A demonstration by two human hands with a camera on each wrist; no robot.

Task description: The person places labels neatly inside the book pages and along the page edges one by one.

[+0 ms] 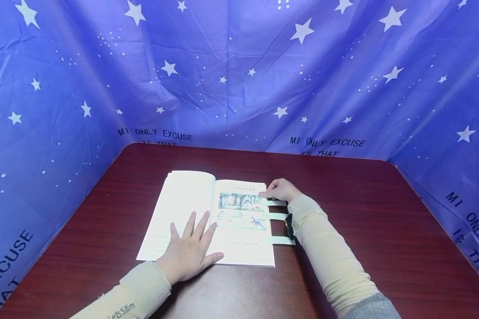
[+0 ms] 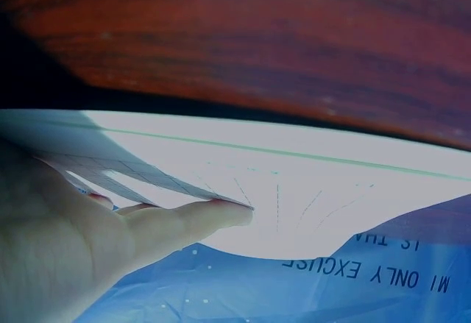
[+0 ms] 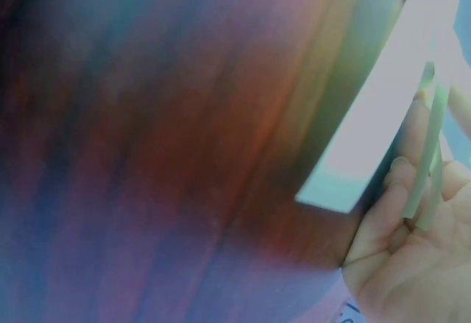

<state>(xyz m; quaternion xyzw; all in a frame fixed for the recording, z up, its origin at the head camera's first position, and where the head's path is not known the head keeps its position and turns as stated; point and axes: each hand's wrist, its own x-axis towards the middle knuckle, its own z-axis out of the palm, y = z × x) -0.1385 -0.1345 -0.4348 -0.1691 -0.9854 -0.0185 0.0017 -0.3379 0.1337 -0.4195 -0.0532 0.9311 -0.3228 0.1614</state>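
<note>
An open picture book (image 1: 183,190) lies on the table, its right page (image 1: 239,252) bearing coloured illustrations and lines of print. Across the lower left page and the fold, my left hand (image 1: 189,254) rests flat with fingers spread. In the left wrist view its thumb (image 2: 213,216) lies along the white page (image 2: 309,183). My right hand (image 1: 283,189) is at the upper part of the right page's outer edge, pinching it between thumb and curled fingers. Pale green paper strips (image 1: 277,216) stick out from that edge, just below the hand. The right wrist view shows strips (image 3: 368,132) beside the curled fingers (image 3: 383,220).
The dark red wooden table (image 1: 367,212) extends around the book. A blue curtain (image 1: 223,88) with white stars and black lettering encloses the back and both sides. A black wrist device (image 1: 289,226) sits at the right sleeve (image 1: 327,248).
</note>
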